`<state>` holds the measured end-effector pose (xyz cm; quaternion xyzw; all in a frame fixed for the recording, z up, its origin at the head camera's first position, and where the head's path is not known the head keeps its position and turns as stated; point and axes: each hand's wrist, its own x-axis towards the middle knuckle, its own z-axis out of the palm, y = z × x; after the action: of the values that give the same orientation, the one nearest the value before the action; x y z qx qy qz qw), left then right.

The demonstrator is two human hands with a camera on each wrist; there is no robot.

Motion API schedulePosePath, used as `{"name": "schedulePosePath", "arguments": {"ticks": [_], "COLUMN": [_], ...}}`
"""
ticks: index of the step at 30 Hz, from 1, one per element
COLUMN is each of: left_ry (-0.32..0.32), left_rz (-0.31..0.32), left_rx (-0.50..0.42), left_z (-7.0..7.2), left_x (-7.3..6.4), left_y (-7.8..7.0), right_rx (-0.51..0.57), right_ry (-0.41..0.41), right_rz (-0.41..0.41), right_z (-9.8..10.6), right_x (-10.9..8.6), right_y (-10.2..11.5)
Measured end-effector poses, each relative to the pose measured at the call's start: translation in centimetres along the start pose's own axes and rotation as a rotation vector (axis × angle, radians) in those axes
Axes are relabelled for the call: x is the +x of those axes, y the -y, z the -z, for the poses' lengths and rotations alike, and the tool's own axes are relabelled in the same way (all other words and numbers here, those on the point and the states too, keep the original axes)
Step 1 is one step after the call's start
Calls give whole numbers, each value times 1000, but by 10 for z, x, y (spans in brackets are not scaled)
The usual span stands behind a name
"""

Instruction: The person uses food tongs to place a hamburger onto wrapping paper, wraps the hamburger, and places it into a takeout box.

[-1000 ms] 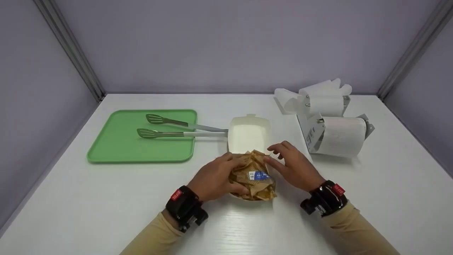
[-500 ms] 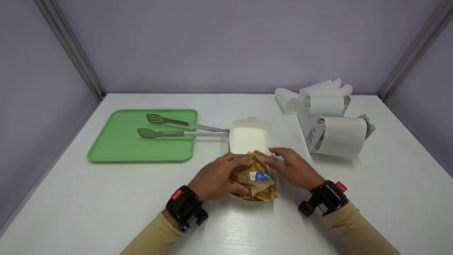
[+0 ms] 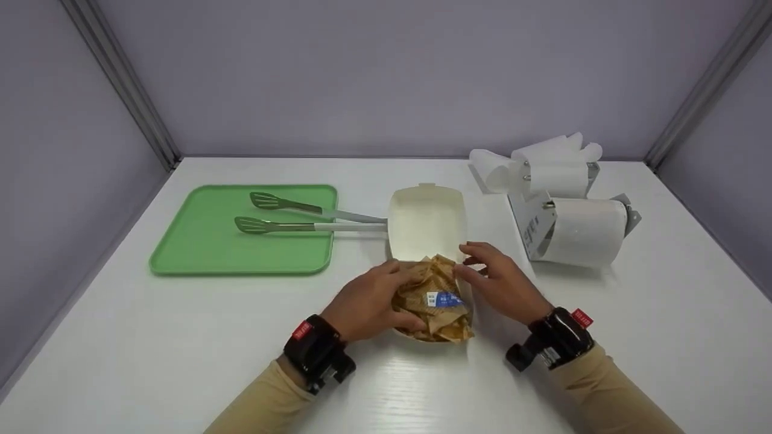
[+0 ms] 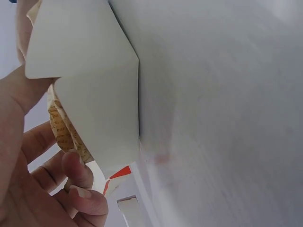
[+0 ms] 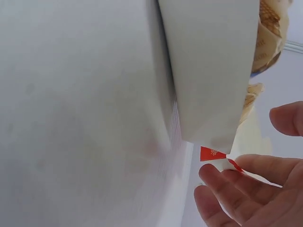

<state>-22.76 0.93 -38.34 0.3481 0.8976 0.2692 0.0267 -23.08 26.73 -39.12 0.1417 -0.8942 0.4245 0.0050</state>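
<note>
A burger (image 3: 445, 316) wrapped in crumpled brown paper, with a blue and white sticker, sits in the near half of a white clamshell box (image 4: 102, 104). Beyond it the box's lid (image 3: 427, 223) stands open. My left hand (image 3: 365, 304) holds the wrapped burger from the left, thumb on the near side and forefinger at the far side. At the right hinge corner, my right hand (image 3: 503, 286) has its fingers loosely bent, fingertips right at the lid's edge. In the right wrist view the right fingers (image 5: 225, 189) lie beside the lid's red-printed outside.
Left of the box lies a green tray (image 3: 241, 256). Metal tongs (image 3: 350, 227) with pale handles reach from the tray to the lid's left side. At the right stand two white rolls (image 3: 588, 232) on metal holders, with a loose white sheet (image 3: 491, 170) behind.
The lid tipped slightly toward me, then rose and shifted away again. My right fingers straightened, then bent again at its edge. My left hand stayed on the wrapped burger.
</note>
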Motion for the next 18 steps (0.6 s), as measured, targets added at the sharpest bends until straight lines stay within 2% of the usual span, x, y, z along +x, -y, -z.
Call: {"name": "schedulePosePath", "arguments": {"ticks": [3, 8, 13, 18], "left_ry": [-2, 4, 8, 10], "left_rz": [-6, -8, -5, 1], "left_rx": [4, 5, 15, 28], "left_z": [0, -1, -1, -1], "left_x": [0, 0, 0, 0], "left_y": [0, 0, 0, 0], "right_rx": [83, 205, 279, 328], "right_ry": [10, 37, 64, 46], "right_rz": [-13, -96, -143, -147], "right_z": [-1, 0, 2, 2], "right_x": [1, 0, 0, 0], "right_y": [-1, -2, 0, 1]}}
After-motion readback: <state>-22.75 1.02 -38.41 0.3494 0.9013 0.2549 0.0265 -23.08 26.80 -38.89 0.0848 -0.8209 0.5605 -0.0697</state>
